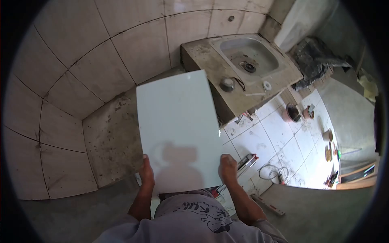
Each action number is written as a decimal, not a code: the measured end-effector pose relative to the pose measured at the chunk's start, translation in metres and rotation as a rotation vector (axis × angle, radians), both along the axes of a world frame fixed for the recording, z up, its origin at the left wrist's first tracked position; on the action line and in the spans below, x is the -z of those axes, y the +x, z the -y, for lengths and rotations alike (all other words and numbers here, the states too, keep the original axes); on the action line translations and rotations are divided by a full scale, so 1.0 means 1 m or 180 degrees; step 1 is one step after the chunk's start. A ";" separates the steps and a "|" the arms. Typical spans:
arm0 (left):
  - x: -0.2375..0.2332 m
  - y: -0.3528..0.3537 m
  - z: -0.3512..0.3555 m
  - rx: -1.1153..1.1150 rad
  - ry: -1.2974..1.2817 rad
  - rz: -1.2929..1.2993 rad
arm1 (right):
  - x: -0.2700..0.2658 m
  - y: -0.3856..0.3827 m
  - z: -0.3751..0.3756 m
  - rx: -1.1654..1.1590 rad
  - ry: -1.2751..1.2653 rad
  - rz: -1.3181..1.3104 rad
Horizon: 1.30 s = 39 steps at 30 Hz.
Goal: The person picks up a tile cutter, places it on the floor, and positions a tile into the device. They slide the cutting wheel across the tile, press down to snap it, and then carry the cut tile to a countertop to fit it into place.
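Note:
A large glossy white tile [178, 113] is in front of my body, between my two hands. My left hand [146, 173] grips its left edge low down, thumb showing at the edge and the other fingers hidden behind it. On the opposite edge, my right hand [228, 168] is closed around the tile, knuckles outward. A soft shadow of a head and shoulders falls on the tile's lower half. Its far end reaches over the bare cement ledge [109, 141] and close to the raised sink counter.
The counter holds a sink [251, 56], a round dark object [227, 84] with a strap, and a tape roll [267, 85]. On the white floor stand buckets [290, 113], a tile cutter [247, 162], a coiled cable [273, 173] and a level [268, 204]. Tiled walls [137, 48] rise behind.

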<state>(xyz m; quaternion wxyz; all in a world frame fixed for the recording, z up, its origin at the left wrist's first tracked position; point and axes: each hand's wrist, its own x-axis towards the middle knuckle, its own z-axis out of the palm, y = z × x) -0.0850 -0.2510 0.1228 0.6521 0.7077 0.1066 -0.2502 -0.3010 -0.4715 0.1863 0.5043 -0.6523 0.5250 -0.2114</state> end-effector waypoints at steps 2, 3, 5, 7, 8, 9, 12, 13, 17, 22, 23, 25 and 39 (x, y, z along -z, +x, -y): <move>0.002 0.009 0.005 -0.0266 -0.0125 -0.0185 | 0.014 0.035 0.018 -0.0154 0.0094 0.0084; 0.004 0.013 0.002 -0.0457 -0.0213 -0.0355 | 0.021 0.051 0.025 -0.0256 -0.0044 0.0031; 0.035 0.026 -0.003 -0.0470 -0.0179 -0.0347 | 0.039 0.074 0.037 -0.0390 -0.0142 -0.0062; 0.038 0.043 0.011 -0.0443 0.0382 -0.0559 | 0.053 0.099 0.059 -0.0419 0.0202 -0.0095; 0.041 0.050 0.018 -0.0463 0.0376 -0.0577 | 0.058 0.106 0.070 -0.0448 0.0406 -0.0292; 0.045 0.056 0.025 -0.0518 0.0278 -0.0448 | 0.063 0.114 0.078 -0.0469 0.0402 -0.0324; 0.068 0.069 0.046 -0.0664 0.0158 -0.0250 | 0.073 0.133 0.100 -0.0425 0.0388 -0.0260; 0.075 0.075 0.052 -0.0731 0.0147 -0.0141 | 0.071 0.137 0.108 -0.0446 0.0370 -0.0263; 0.066 0.094 0.074 -0.0685 0.0497 -0.0246 | 0.076 0.149 0.131 -0.0484 0.0643 -0.0148; 0.043 0.104 0.093 -0.0157 0.0207 -0.0876 | 0.077 0.136 0.138 -0.0603 0.0164 -0.0301; 0.050 0.098 0.096 -0.0178 0.0203 -0.0872 | 0.079 0.127 0.139 -0.0840 -0.0288 -0.0725; 0.069 0.093 0.102 -0.0528 0.0318 -0.0523 | 0.079 0.110 0.140 -0.1066 -0.0743 -0.1107; 0.083 0.106 0.111 -0.0660 0.0608 -0.0510 | 0.074 0.101 0.138 0.0099 0.2562 -0.0018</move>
